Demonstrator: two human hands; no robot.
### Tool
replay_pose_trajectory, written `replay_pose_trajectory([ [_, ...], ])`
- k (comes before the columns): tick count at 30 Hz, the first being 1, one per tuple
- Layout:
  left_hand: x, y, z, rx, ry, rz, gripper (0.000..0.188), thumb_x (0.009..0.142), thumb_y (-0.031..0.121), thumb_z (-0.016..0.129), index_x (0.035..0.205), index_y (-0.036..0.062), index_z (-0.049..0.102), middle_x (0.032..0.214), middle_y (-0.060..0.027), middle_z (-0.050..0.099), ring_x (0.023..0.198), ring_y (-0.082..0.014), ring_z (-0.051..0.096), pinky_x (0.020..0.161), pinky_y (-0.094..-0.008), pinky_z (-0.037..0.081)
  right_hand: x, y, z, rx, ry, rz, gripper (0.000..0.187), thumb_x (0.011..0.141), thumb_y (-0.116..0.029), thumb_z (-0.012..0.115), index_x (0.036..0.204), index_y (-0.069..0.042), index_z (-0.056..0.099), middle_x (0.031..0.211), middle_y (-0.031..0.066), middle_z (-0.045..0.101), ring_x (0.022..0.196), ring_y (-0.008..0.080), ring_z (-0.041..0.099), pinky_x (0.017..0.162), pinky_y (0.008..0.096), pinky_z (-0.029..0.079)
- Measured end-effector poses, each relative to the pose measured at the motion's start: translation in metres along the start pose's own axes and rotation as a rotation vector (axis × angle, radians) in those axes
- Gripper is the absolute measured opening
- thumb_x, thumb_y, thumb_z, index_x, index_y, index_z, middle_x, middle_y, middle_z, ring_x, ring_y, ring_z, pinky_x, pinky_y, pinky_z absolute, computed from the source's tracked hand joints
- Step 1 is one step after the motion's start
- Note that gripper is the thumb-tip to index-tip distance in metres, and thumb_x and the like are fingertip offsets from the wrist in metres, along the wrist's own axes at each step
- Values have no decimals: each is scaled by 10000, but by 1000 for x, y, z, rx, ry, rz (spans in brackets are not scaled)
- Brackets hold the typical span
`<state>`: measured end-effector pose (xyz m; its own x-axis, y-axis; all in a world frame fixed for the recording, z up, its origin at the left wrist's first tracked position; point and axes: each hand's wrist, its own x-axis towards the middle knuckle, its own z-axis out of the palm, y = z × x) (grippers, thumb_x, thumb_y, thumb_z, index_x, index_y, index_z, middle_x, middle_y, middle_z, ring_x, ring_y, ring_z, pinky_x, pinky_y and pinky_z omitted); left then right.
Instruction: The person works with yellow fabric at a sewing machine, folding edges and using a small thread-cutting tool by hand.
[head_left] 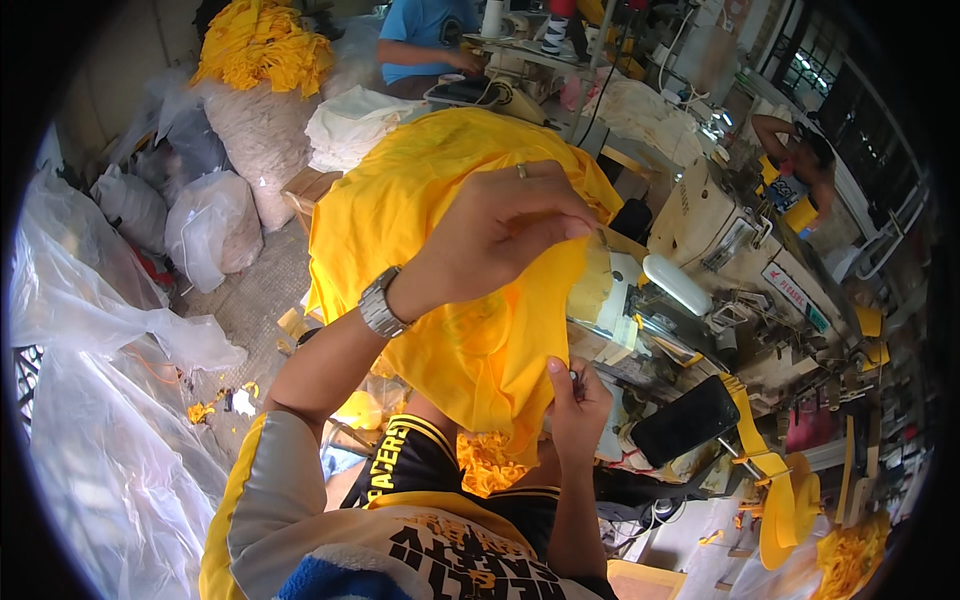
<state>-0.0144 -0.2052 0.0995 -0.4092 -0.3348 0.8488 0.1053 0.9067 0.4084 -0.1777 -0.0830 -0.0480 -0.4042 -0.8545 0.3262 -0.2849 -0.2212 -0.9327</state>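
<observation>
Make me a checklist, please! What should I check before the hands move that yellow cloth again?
1. Left grip pinching the held yellow cloth near its upper corner: ok.
2. Right grip holding its edge lower down: ok.
3. Held yellow cloth smooth and flat: not ok, it hangs in folds.
4. Held yellow cloth separate from the yellow heap behind it: cannot tell, they overlap in this view.
5. Black phone apart from the held yellow cloth: ok, it sits off to the right.
6. Sewing machine switched off: cannot tell.
</observation>
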Motion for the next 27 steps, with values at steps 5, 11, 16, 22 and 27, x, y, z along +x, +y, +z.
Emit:
replay_pose_trajectory([
  [5,8,29,-21,24,57,182,61,853,-10,634,901,-6,670,819,-95,675,745,-221,609,671,-320,474,-26,-47,-55,87,-497,-133,126,847,-74,713,768,15,673,566,-5,556,478,40,483,447,212,355],
  [11,-14,-94,70,-115,-124,-202,159,865,164,686,905,10,688,861,-97,694,757,-209,630,735,-323,491,-29,1,-51,410,-350,423,72,894,-42,658,841,3,639,619,3,583,465,58,514,423,200,377],
  [16,-33,-117,119,-240,-303,-330,144,839,193,701,855,50,696,896,-54,678,880,-208,603,840,-325,441,-60,40,-63,608,-313,597,47,921,-48,618,935,-20,583,560,-15,477,378,65,367,386,264,419],
  [22,-36,-96,109,493,-315,64,83,822,193,686,824,112,673,919,-18,551,928,-222,496,858,-353,351,-59,39,-54,609,-230,673,113,929,-120,640,935,-9,616,551,-25,464,404,47,370,410,242,410],
  [27,-57,-68,115,609,-394,84,167,900,167,564,996,55,644,1014,-59,595,968,-219,534,858,-361,391,-59,42,-59,394,-278,587,140,928,-133,648,925,7,643,563,-17,492,414,44,394,427,232,426],
])
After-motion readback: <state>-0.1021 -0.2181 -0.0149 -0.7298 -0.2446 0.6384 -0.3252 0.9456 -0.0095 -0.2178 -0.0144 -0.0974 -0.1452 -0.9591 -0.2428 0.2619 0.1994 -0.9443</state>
